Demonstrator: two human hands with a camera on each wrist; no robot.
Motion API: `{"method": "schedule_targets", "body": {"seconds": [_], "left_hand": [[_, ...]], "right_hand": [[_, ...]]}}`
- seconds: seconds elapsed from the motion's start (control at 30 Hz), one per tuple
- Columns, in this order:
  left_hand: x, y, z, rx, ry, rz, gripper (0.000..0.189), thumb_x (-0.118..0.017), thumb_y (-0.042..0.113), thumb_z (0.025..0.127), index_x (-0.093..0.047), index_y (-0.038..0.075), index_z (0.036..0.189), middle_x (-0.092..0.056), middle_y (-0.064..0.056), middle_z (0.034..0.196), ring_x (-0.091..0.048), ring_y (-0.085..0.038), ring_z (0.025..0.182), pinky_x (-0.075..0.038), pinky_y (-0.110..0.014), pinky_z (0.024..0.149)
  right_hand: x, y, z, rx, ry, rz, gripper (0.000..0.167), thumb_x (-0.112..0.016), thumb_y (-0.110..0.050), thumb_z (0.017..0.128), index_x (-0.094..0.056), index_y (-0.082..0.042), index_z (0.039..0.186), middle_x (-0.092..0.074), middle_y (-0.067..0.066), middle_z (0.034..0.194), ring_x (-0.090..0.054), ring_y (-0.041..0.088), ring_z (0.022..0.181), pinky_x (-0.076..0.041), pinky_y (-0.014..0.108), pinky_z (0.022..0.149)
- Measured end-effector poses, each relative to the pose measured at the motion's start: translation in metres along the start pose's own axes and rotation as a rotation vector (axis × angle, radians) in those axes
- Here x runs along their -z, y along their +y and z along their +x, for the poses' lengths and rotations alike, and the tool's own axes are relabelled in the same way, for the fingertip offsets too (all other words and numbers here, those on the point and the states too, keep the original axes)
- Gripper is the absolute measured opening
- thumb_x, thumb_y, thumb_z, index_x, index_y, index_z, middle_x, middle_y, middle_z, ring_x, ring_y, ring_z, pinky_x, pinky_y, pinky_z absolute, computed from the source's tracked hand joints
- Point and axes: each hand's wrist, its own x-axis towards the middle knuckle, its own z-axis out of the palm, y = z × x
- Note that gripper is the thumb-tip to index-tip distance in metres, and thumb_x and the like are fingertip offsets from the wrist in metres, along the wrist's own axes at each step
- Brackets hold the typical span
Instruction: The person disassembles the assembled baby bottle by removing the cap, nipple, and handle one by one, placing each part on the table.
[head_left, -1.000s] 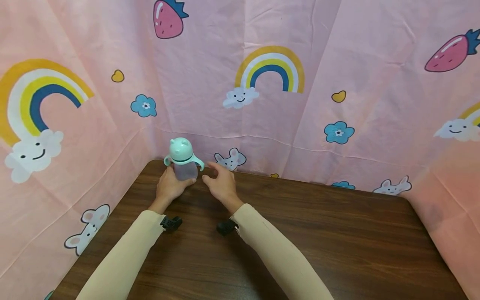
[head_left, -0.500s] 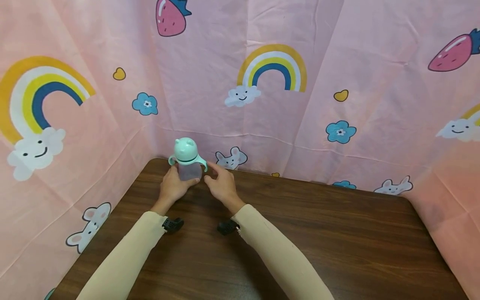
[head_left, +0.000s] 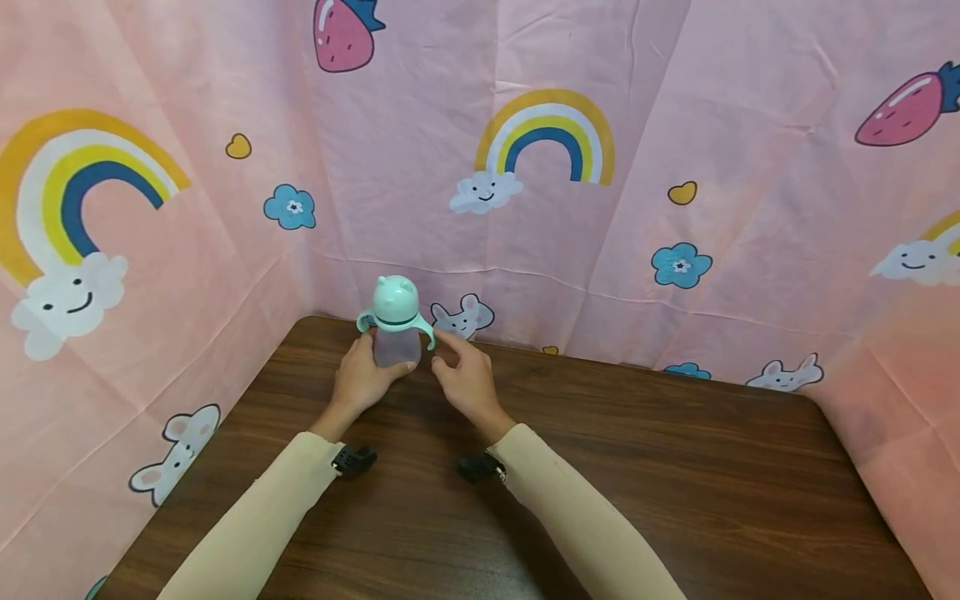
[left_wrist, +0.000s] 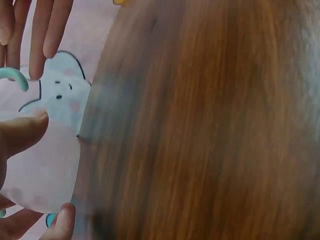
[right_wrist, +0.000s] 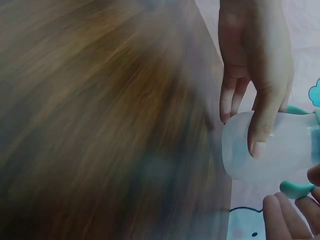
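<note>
A baby bottle (head_left: 397,348) with a mint-green, bear-eared lid (head_left: 396,300) and two side handles stands upright near the back left of the table. My left hand (head_left: 358,379) grips its cloudy body from the left, thumb across the front; the right wrist view shows this thumb lying along the bottle (right_wrist: 290,150). On the other side, my right hand (head_left: 468,379) is held with its index fingertip right at the right handle (head_left: 426,328). In the left wrist view its fingers (left_wrist: 42,35) extend fairly straight beside that handle, the thumb apart from them.
A brown wood-grain table (head_left: 637,467) spreads out to the front and right. Pink printed cloth (head_left: 420,167) hangs along its back and sides, close behind the bottle. Dark straps (head_left: 356,460) with small devices sit at both wrists.
The bottle has moved to the right in my left hand's grip. My right hand has shifted slightly right, and its index fingertip has come up to the right handle.
</note>
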Motion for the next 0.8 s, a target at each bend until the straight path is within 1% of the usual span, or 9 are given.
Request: {"method": "schedule_targets", "body": {"seconds": [0.03,0.13,0.23,0.27,0.3,0.4,0.47,0.67,0.8], "left_hand": [[-0.003,-0.001,0.0,-0.019,0.017,0.004,0.099,-0.085,0.045,0.096,-0.035,-0.005,0.166,-0.049,-0.035,0.155,-0.049,-0.058,0.142,-0.037,-0.079,0.112],[-0.007,0.007,-0.003,-0.042,0.021,0.0,0.098,-0.085,0.046,0.095,-0.038,-0.005,0.164,-0.05,-0.036,0.153,-0.05,-0.059,0.14,-0.04,-0.079,0.109],[-0.011,0.014,-0.006,-0.052,0.013,-0.004,0.096,-0.086,0.046,0.096,-0.039,-0.004,0.164,-0.051,-0.035,0.153,-0.05,-0.058,0.14,-0.041,-0.077,0.11],[-0.011,0.019,-0.007,-0.045,-0.005,-0.01,0.095,-0.086,0.041,0.096,-0.038,-0.005,0.165,-0.049,-0.036,0.155,-0.049,-0.057,0.142,-0.04,-0.077,0.111],[-0.013,0.02,-0.008,-0.046,-0.007,-0.012,0.095,-0.086,0.039,0.097,-0.038,-0.004,0.166,-0.049,-0.035,0.156,-0.049,-0.057,0.143,-0.04,-0.076,0.112],[-0.018,0.024,-0.009,-0.062,-0.013,-0.023,0.095,-0.087,0.037,0.097,-0.037,-0.004,0.166,-0.049,-0.034,0.157,-0.05,-0.055,0.142,-0.042,-0.073,0.112],[-0.022,0.027,-0.01,-0.08,-0.014,-0.035,0.096,-0.089,0.032,0.095,-0.037,-0.003,0.167,-0.051,-0.034,0.154,-0.054,-0.054,0.137,-0.046,-0.07,0.109],[-0.033,0.036,-0.014,-0.128,-0.037,-0.112,0.099,-0.09,0.01,0.092,-0.032,0.001,0.171,-0.051,-0.033,0.152,-0.065,-0.05,0.127,-0.058,-0.059,0.101],[-0.042,0.043,-0.016,-0.142,-0.051,-0.151,0.098,-0.088,0.004,0.094,-0.03,0.004,0.173,-0.052,-0.031,0.149,-0.068,-0.047,0.125,-0.061,-0.052,0.099]], "right_hand": [[0.002,0.002,-0.001,0.009,0.005,0.009,0.045,-0.071,-0.003,0.1,-0.074,-0.01,0.145,-0.074,0.01,0.14,-0.06,0.012,0.062,-0.051,0.026,0.061],[0.009,0.005,-0.005,0.035,0.032,0.021,0.045,-0.072,-0.002,0.1,-0.074,-0.009,0.144,-0.077,0.012,0.133,-0.071,0.012,0.074,-0.056,0.027,0.069],[0.015,0.009,-0.007,0.05,0.055,0.036,0.045,-0.072,-0.001,0.099,-0.074,-0.008,0.144,-0.078,0.011,0.131,-0.078,0.019,0.098,-0.062,0.034,0.081],[0.017,0.009,-0.008,0.052,0.059,0.041,0.045,-0.072,-0.001,0.099,-0.074,-0.008,0.144,-0.077,0.011,0.133,-0.079,0.021,0.106,-0.063,0.037,0.085],[0.019,0.01,-0.009,0.055,0.063,0.047,0.045,-0.072,0.0,0.099,-0.073,-0.007,0.144,-0.076,0.012,0.135,-0.079,0.024,0.109,-0.064,0.039,0.087],[0.025,0.014,-0.01,0.054,0.07,0.049,0.046,-0.071,0.001,0.1,-0.072,-0.006,0.146,-0.073,0.011,0.141,-0.078,0.025,0.114,-0.063,0.042,0.092],[0.029,0.015,-0.011,0.051,0.076,0.053,0.047,-0.071,0.002,0.1,-0.071,-0.006,0.147,-0.072,0.011,0.144,-0.078,0.026,0.115,-0.063,0.043,0.094],[0.048,0.018,-0.015,0.018,0.081,0.066,0.05,-0.071,0.001,0.101,-0.07,-0.009,0.15,-0.072,0.01,0.144,-0.077,0.026,0.116,-0.063,0.046,0.096],[0.061,0.025,-0.019,0.0,0.081,0.076,0.05,-0.071,0.001,0.101,-0.069,-0.009,0.15,-0.074,0.012,0.14,-0.077,0.026,0.116,-0.063,0.045,0.096]]}}
